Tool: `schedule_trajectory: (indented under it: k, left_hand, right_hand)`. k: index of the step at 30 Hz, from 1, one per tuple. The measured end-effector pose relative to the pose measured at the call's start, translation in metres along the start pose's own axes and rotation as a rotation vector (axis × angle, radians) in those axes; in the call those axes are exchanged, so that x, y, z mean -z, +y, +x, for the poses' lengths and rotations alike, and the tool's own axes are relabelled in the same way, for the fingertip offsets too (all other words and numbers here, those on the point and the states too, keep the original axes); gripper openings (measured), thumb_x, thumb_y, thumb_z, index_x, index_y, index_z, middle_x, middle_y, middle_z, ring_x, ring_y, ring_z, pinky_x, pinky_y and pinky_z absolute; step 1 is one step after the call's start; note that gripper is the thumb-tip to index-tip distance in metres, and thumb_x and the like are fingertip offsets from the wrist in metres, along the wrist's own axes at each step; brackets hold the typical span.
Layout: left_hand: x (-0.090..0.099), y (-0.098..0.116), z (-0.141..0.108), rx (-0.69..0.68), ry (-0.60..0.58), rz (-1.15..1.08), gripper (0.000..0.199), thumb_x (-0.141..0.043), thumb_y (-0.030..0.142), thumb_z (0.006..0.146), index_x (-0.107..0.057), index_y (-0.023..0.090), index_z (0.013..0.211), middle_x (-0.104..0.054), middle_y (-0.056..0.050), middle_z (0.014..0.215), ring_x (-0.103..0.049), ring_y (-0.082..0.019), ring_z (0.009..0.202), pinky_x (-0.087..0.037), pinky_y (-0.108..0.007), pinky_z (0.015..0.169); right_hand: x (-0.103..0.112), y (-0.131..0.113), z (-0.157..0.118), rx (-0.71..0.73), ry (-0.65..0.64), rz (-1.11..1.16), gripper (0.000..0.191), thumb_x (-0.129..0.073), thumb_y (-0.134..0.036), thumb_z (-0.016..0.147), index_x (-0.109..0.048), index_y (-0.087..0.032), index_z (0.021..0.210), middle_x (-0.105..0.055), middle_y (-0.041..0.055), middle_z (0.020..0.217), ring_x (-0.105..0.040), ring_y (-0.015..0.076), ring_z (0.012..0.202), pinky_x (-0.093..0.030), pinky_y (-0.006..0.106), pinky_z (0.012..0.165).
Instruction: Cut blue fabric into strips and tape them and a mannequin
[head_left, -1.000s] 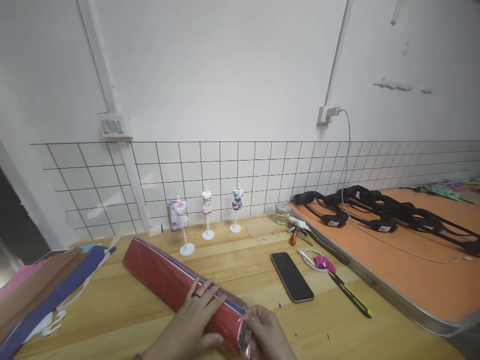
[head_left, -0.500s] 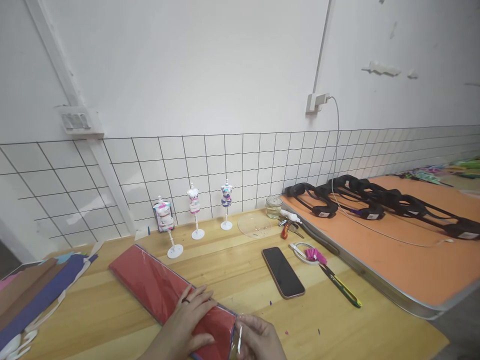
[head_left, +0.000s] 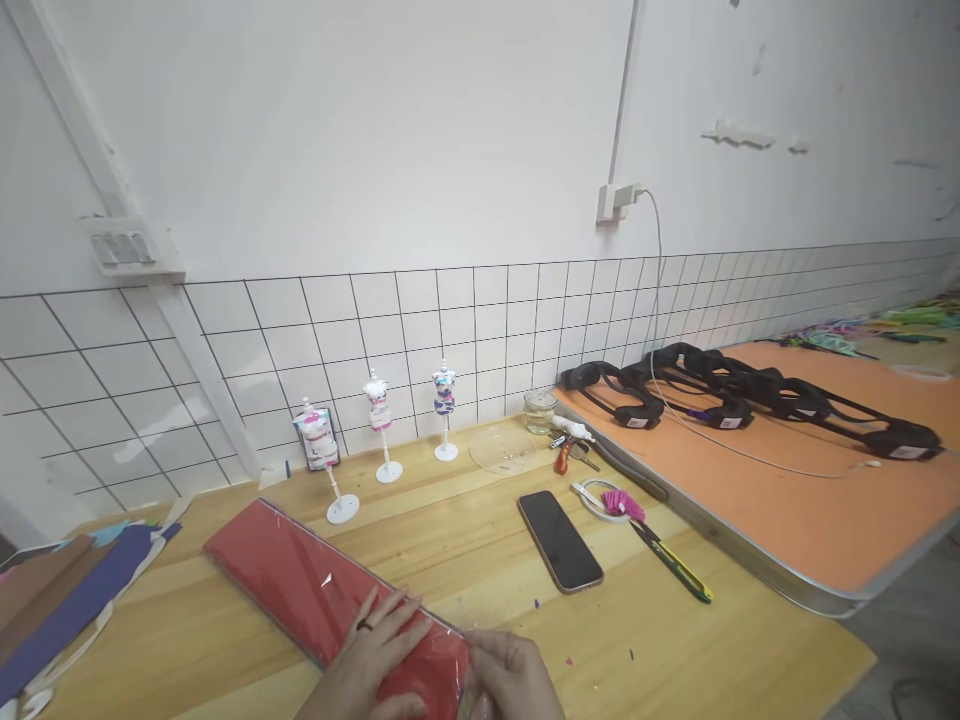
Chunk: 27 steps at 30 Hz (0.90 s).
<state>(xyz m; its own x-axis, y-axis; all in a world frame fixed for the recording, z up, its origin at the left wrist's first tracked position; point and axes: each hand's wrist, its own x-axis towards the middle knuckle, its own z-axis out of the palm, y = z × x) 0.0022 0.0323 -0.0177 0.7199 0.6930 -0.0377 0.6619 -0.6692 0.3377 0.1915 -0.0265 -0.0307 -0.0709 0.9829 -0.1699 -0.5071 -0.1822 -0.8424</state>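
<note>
red packet (head_left: 289, 565) has tipped flatter, both hands (head_left: 379, 650) touching

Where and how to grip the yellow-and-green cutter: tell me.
Likely by the handle of the cutter, pinched across its width from the right: it is slim, lies flat, and its dark end lies by the pink piece.
</note>
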Motion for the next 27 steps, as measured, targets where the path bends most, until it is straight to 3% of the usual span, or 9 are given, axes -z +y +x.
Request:
schedule_trajectory:
  k: [4,7,11,17,21,27]
  left_hand:
    - [-0.003,-0.003,0.000,-0.018,0.002,0.006,0.069,-0.052,0.061,0.068,-0.031,0.040,0.130,-0.038,-0.004,0.139,-0.027,-0.034,0.129,-0.018,-0.064,0.101]
    - [-0.004,-0.006,0.000,-0.033,-0.006,0.024,0.071,-0.051,0.063,0.067,-0.032,0.038,0.131,-0.038,-0.006,0.139,-0.027,-0.035,0.128,-0.018,-0.065,0.100]
    - [-0.006,-0.008,0.001,-0.062,-0.001,0.059,0.073,-0.047,0.065,0.068,-0.031,0.034,0.132,-0.037,-0.008,0.139,-0.026,-0.034,0.129,-0.021,-0.064,0.101]
    - [-0.003,-0.003,-0.003,-0.081,0.050,0.096,0.072,-0.047,0.064,0.069,-0.032,0.033,0.132,-0.041,-0.008,0.137,-0.030,-0.032,0.128,-0.025,-0.061,0.100]
    - [-0.002,-0.002,-0.005,-0.088,0.078,0.090,0.071,-0.049,0.062,0.069,-0.033,0.032,0.131,-0.042,-0.008,0.137,-0.032,-0.032,0.127,-0.029,-0.060,0.099]
    - [-0.007,-0.006,-0.005,-0.125,0.152,0.122,0.073,-0.052,0.060,0.068,-0.031,0.032,0.132,-0.045,-0.008,0.135,-0.036,-0.032,0.125,-0.034,-0.060,0.097]
  right_hand:
    - [0.003,-0.007,0.001,-0.066,0.028,-0.130,0.037,-0.068,-0.048,0.055,-0.062,-0.012,0.056,-0.059,0.0032,0.044,-0.054,0.0110,0.040,-0.037,0.017,0.039]
    - [0.010,-0.005,0.004,-0.181,0.064,-0.174,0.038,-0.064,-0.051,0.060,-0.059,-0.013,0.060,-0.057,0.0012,0.039,-0.049,0.0093,0.029,-0.030,0.015,0.029]
    - [0.013,-0.005,0.005,-0.277,0.061,-0.240,0.036,-0.060,-0.047,0.068,-0.059,-0.012,0.063,-0.061,0.0033,0.045,-0.051,0.0080,0.029,-0.031,0.012,0.027]
    - [0.009,-0.009,0.008,-0.335,0.054,-0.370,0.025,-0.064,-0.032,0.068,-0.056,-0.013,0.055,-0.055,0.0010,0.035,-0.046,0.0092,0.022,-0.027,0.012,0.022]
    - [0.012,-0.009,0.009,-0.373,0.030,-0.380,0.033,-0.064,-0.040,0.069,-0.056,-0.012,0.054,-0.058,0.0028,0.039,-0.048,0.0080,0.024,-0.030,0.012,0.025]
    - [0.016,-0.007,0.005,-0.347,0.019,-0.300,0.048,-0.060,-0.058,0.067,-0.059,-0.010,0.061,-0.059,0.0023,0.044,-0.043,0.0041,0.025,-0.025,0.011,0.024]
